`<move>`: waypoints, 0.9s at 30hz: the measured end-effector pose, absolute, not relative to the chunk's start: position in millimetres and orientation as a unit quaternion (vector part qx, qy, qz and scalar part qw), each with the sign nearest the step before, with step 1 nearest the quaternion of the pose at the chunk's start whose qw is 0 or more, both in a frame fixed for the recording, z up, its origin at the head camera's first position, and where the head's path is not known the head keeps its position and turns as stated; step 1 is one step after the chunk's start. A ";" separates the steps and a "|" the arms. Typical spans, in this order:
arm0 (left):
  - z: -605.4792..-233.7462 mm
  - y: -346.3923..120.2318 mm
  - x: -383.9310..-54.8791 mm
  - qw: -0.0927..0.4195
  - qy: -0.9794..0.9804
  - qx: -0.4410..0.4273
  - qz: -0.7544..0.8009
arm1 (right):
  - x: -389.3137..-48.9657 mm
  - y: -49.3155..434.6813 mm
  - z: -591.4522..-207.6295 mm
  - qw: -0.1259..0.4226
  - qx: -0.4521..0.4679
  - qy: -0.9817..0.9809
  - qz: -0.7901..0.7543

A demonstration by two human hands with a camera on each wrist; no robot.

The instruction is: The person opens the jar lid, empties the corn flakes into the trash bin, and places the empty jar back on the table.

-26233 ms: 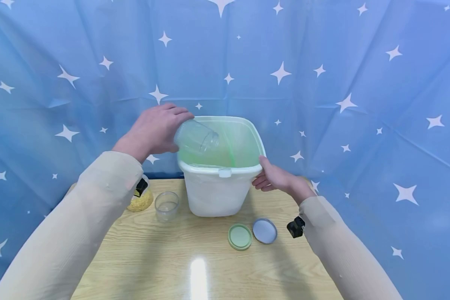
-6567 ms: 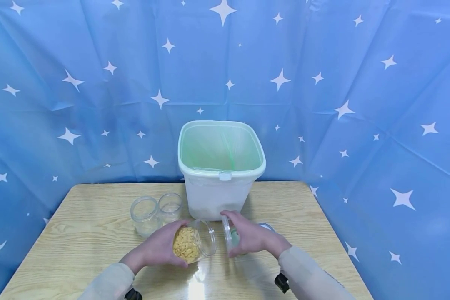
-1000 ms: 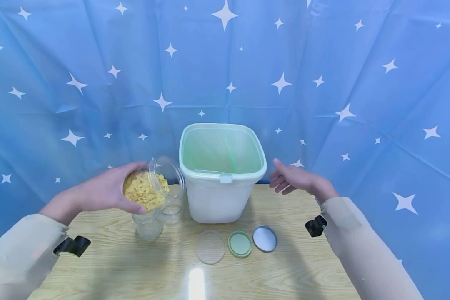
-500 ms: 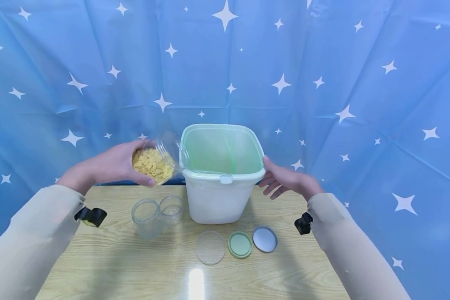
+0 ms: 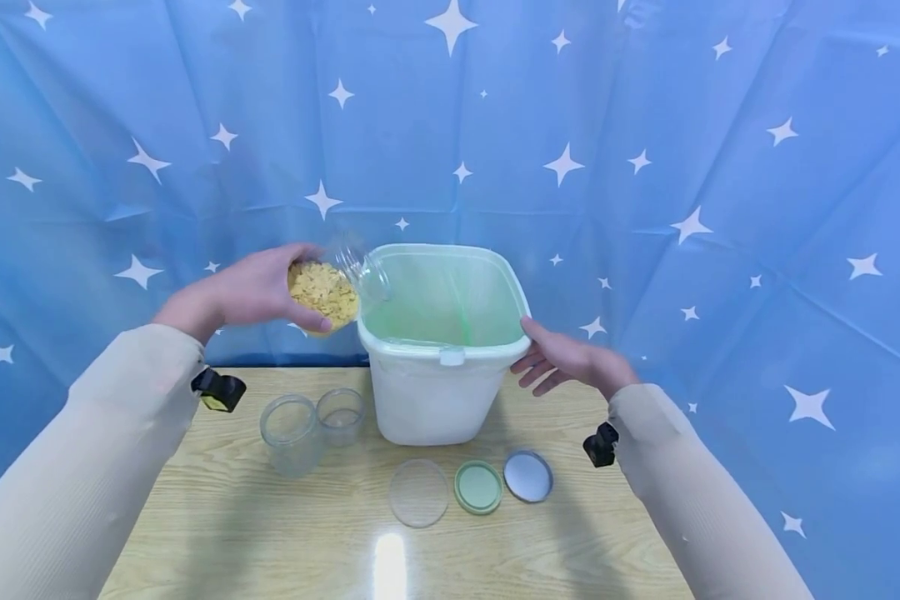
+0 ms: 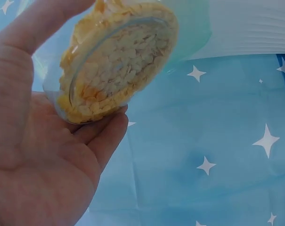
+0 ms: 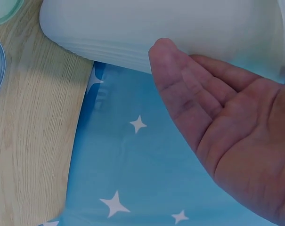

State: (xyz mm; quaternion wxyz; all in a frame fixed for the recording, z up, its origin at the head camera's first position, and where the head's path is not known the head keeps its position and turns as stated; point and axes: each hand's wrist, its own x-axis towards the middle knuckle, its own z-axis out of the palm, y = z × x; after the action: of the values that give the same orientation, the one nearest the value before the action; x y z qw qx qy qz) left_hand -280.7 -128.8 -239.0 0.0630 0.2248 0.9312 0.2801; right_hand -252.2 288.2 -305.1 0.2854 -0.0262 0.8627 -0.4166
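Observation:
My left hand [image 5: 251, 287] grips a clear jar [image 5: 324, 297] of yellow flakes, which look like cornflakes, just left of the white bin [image 5: 433, 404]. The jar is tipped, its uncovered mouth over the bin's left rim, and the flakes fill its lower part. In the left wrist view, the jar's base [image 6: 126, 61] faces the camera, with fingers [image 6: 109, 136] around its side. At the bin's right rim is my right hand [image 5: 566, 354], thumb at the edge. Its fingers stay extended along the outer wall, as the right wrist view shows.
Two uncovered clear jars [image 5: 291, 437] stand left of the bin. In front of it lie a clear lid [image 5: 418, 493], a green lid [image 5: 478, 487] and a silvery lid [image 5: 528, 477]. A blue star-patterned curtain [image 5: 450, 125] hangs behind the wooden table [image 5: 307, 542].
Since a second ago, the flake jar has risen and moved right to the bin, tipping further. My right hand has come left to the rim. The clear lid, off since earlier, lies on the table.

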 end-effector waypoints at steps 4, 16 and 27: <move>-234.7 -124.5 -286.6 0.068 0.933 0.215 0.280 | -252.8 287.3 -305.2 0.284 -0.026 0.860 -0.423; -221.7 -112.8 -297.5 0.066 0.943 0.208 0.253 | -252.9 283.1 -308.4 0.270 -0.026 0.860 -0.432; -213.0 -103.2 -298.3 0.065 0.956 0.218 0.187 | -251.7 281.9 -310.9 0.263 -0.012 0.860 -0.437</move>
State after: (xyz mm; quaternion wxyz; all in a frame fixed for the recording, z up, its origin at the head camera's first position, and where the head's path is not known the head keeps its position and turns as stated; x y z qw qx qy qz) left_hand -298.3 -103.2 -213.0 0.0653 0.2180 0.9557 0.1870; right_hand -251.7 281.9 -310.9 0.2627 -0.0123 0.8601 -0.4370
